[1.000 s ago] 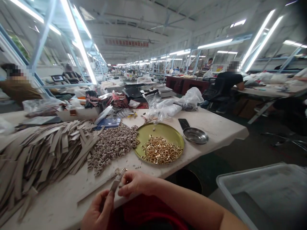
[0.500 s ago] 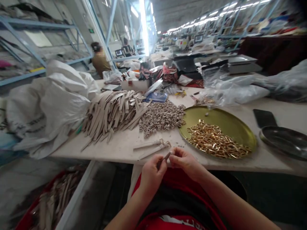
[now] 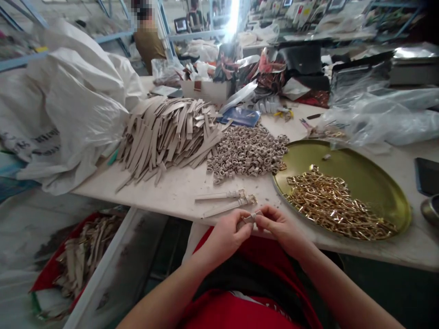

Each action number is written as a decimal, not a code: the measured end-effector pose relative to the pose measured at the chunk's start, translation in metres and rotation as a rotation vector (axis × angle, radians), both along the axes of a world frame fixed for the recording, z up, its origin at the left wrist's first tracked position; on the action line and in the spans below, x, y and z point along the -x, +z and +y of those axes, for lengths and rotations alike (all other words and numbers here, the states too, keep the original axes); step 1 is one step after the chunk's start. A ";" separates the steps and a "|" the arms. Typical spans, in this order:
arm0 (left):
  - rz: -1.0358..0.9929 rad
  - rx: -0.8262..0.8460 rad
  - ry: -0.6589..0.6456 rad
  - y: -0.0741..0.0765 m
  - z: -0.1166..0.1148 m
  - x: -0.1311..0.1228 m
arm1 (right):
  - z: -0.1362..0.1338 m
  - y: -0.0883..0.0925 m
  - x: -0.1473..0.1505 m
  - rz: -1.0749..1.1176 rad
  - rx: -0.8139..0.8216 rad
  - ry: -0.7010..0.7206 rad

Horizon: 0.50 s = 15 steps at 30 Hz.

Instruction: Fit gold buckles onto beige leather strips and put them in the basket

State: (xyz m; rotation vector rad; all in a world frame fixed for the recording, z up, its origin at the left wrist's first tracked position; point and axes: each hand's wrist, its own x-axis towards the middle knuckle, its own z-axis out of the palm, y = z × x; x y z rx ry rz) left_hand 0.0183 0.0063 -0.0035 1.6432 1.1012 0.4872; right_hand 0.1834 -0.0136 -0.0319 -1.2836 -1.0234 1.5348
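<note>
- Strap piece (image 3: pixel 247 220), pale grey-beige, sits between the person's two hands, off the near left side of the round gold tray (image 3: pixel 372 176) and outside its rim
- Left hand (image 3: pixel 229 234) pinches it with thumb and fingers on the side farther from the tray
- Right hand (image 3: pixel 280 229) pinches its other end, on the side nearer the tray; both grips are narrow and filled by the piece
- Long axis of the piece, as far as it shows, runs from the left fingers slightly up toward the right fingertips, thus roughly toward the tray; a small pale band crosses it by the right fingertips, and both hands touch it, neither clearly nearer
- Two buckled straps (image 3: pixel 224 208) lie on the worktable (image 3: pixel 164 196) just beyond the hands, left of the tray, buckle ends turned toward it
- Small loops (image 3: pixel 247 153) are heaped beside the tray's left rim, loose strips (image 3: pixel 168 132) farther left of it, and gold buckles (image 3: pixel 334 203) inside its nearer part
- Fingers cover both ends of the piece, so whether it carries a buckle, and whether the band is a separate loop, cannot be told
- Metal bowl (image 3: pixel 432 210) and dark flat object (image 3: pixel 427 176), right of the tray, are cut off by the view's edge
</note>
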 end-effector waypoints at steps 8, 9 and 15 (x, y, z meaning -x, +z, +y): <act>-0.067 0.081 0.115 -0.008 0.005 0.007 | -0.004 0.001 0.013 0.119 0.051 0.029; -0.063 0.080 0.131 -0.009 0.005 0.007 | -0.005 0.001 0.013 0.124 0.035 0.028; -0.017 0.036 0.142 -0.007 -0.005 0.008 | -0.015 -0.003 0.013 0.256 0.177 0.029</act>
